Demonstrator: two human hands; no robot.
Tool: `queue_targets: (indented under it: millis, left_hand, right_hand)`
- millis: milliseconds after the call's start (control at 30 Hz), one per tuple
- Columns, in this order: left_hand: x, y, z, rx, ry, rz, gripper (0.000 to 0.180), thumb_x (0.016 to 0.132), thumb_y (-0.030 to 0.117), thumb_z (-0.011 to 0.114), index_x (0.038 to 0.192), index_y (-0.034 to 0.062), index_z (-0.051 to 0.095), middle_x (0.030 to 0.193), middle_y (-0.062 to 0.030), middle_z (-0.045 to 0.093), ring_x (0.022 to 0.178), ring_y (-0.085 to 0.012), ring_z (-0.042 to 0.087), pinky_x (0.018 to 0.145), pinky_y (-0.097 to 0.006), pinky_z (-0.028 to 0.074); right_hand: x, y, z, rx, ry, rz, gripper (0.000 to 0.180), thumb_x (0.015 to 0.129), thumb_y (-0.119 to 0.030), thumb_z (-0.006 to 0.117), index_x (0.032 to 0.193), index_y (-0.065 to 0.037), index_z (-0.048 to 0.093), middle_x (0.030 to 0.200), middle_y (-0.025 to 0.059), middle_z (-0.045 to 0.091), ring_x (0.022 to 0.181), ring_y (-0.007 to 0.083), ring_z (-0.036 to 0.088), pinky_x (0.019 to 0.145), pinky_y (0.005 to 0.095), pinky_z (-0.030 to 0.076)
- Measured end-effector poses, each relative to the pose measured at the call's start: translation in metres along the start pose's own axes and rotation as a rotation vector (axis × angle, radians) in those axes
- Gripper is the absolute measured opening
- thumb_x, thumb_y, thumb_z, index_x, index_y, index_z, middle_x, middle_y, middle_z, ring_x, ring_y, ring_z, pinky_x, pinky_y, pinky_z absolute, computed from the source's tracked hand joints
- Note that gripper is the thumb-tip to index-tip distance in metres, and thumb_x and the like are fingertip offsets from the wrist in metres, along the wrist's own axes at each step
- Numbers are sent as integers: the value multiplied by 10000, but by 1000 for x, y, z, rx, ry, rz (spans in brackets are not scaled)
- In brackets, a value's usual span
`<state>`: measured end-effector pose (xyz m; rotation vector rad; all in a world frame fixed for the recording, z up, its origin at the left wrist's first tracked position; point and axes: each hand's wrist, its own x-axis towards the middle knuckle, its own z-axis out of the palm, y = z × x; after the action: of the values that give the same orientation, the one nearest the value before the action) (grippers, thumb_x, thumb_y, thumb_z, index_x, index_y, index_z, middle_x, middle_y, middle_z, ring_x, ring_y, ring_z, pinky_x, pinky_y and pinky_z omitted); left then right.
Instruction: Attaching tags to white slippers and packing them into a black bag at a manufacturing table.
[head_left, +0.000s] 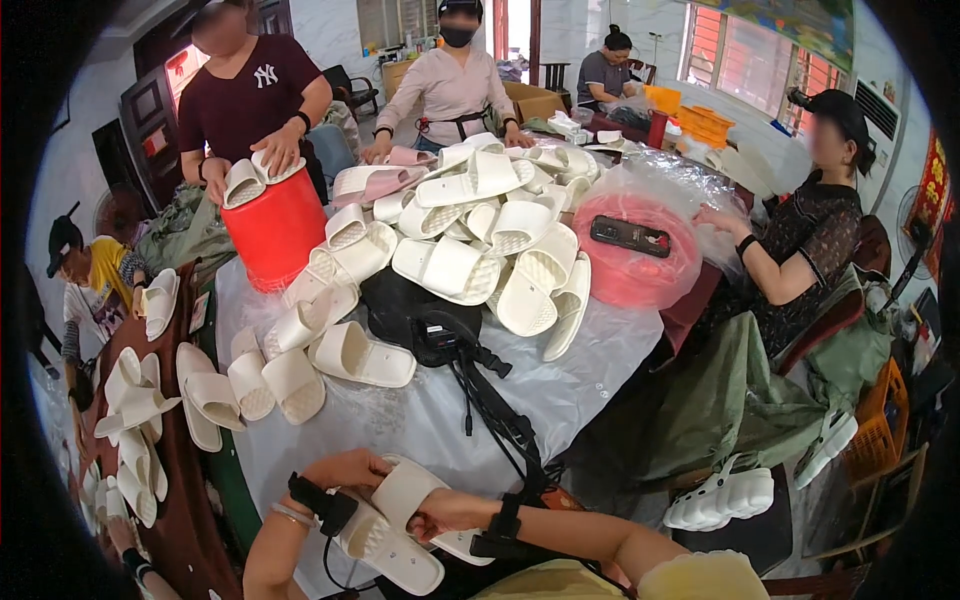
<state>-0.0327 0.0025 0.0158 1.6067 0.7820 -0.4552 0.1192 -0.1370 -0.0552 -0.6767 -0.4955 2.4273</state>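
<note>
At the table's near edge I have a pair of white slippers side by side. My left hand (350, 468), with a black device strapped at the wrist, has its fingers curled at the strap of the left slipper (395, 552). My right hand (440, 512) reaches across from the right, fingers closed at the strap edge of the right slipper (408, 492). Beyond my hands, several loose white slippers (362, 355) lie on the plastic-covered table (400, 425). A large heap of white slippers (460, 270) rises in the middle, with a few pink ones (385, 183) at its back left.
A black pouch with straps and cables (430, 320) lies before the heap. A red bucket (275, 230) stands back left; a pink plastic-wrapped bundle (640, 255) bearing a phone (630, 236) sits right. Several people work around the table. White clogs (720, 498) rest at the right.
</note>
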Motion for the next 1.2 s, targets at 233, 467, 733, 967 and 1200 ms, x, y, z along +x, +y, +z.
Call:
queue_targets:
  millis: [233,467,733,967,1200]
  left_hand:
    - [-11,12,15,182,514,332,173,807,132,625,933,20,663,788,-84,663,698,-120,578,656,-283,467]
    - [-32,23,35,34,1177,408,140,791,106,656,890,7,666,774,-60,665,698,-104,595,612,-252,458]
    - [-26,9,1,-389,1317,590,168,821,147,653,879,-9,668,804,-49,663,723,-91,591,646,-225,468]
    - [-22,-15,-6,-865,1055,704,339,909,423,480,1049,115,505,779,44,443,605,-40,363,521,-177,313]
    - [-24,-23,-6,-821,1015,642,289,949,368,421,969,99,523,730,63,409,528,-40,296,476,-177,251]
  right_hand:
    - [-25,1,19,-93,100,-306,195,920,-176,449,1004,-21,531,871,66,585,878,184,596,791,304,473]
    - [-64,-45,61,-1305,330,-621,350,884,-236,511,1144,-3,481,1013,207,532,965,367,518,819,386,421]
    - [46,-127,50,-1167,353,-763,233,867,-202,551,957,11,584,768,110,633,688,186,635,636,296,489]
    - [64,-143,26,-456,301,-613,248,918,-227,510,1009,-4,573,821,60,602,666,136,610,612,248,507]
    - [56,-145,24,-592,336,-553,250,896,-177,553,1084,-19,597,796,21,583,670,94,575,603,215,494]
